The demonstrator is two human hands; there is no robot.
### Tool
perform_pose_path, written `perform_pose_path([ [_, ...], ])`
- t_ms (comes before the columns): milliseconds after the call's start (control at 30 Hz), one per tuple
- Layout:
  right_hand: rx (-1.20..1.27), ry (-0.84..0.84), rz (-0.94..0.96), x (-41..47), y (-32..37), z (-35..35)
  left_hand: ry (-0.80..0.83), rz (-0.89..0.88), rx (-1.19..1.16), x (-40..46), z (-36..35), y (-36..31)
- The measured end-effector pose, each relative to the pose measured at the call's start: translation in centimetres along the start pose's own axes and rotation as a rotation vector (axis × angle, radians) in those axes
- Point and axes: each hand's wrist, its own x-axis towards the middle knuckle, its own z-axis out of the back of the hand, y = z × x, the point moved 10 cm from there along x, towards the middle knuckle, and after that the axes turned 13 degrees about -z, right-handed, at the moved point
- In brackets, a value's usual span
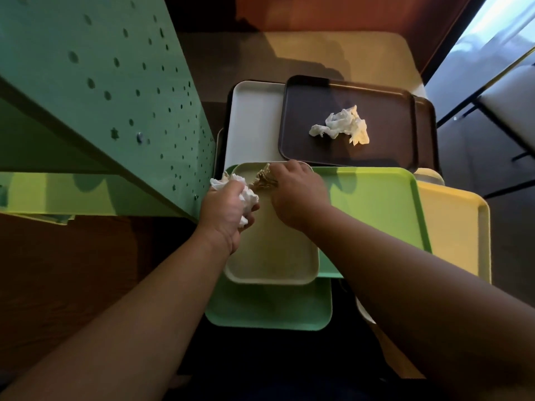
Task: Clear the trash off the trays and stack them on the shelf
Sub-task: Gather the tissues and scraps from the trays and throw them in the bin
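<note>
A cream tray (272,256) lies on top of a pile of trays in front of me. My left hand (223,209) is shut on a crumpled white napkin (246,195) at the tray's left edge. My right hand (295,192) rests at the tray's far end, its fingers closing on a crumpled brown paper (263,179). Farther back, a dark brown tray (382,111) carries another crumpled white napkin (341,125). A bright green tray (382,204), a yellow tray (454,227), a mint tray (269,311) and a white tray (254,123) lie around and beneath.
A green perforated metal shelf unit (101,91) stands at the left, with a yellow-green tray (58,195) on a lower level. The trays sit on a dark table (333,59). A chair frame (498,105) stands at the right by a bright window.
</note>
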Motion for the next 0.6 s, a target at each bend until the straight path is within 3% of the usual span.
perform_pose_path([
  [67, -0.002, -0.031, 0.033, 0.6, 0.1, -0.1, -0.006, -0.015, 0.018, 0.5, 0.0, 0.2],
  [200, 0.448, -0.132, 0.113, -0.8, 0.6, 3.2, 0.052, -0.047, 0.026, 1.1, -1.5, 0.3],
  [333, 0.588, -0.008, 0.194, -2.8, 1.2, 4.8, 0.139, -0.058, -0.123, 1.6, -4.9, 0.0],
  [400, 0.744, 0.065, 0.111, -2.0, -1.1, 5.6, 0.113, -0.101, -0.103, 2.1, -5.9, -0.5],
  [467, 0.801, -0.089, -0.006, -0.1, -5.2, 7.9, 0.074, -0.135, -0.110, 2.7, -6.7, -1.0],
  [533, 0.674, -0.288, -0.159, 2.5, -10.1, 9.8, 0.067, -0.140, -0.142, 3.0, -7.9, -1.3],
  [600, 0.544, -0.266, -0.339, 5.5, -14.2, 9.7, 0.095, -0.126, -0.167, 3.0, -9.2, -1.1],
])
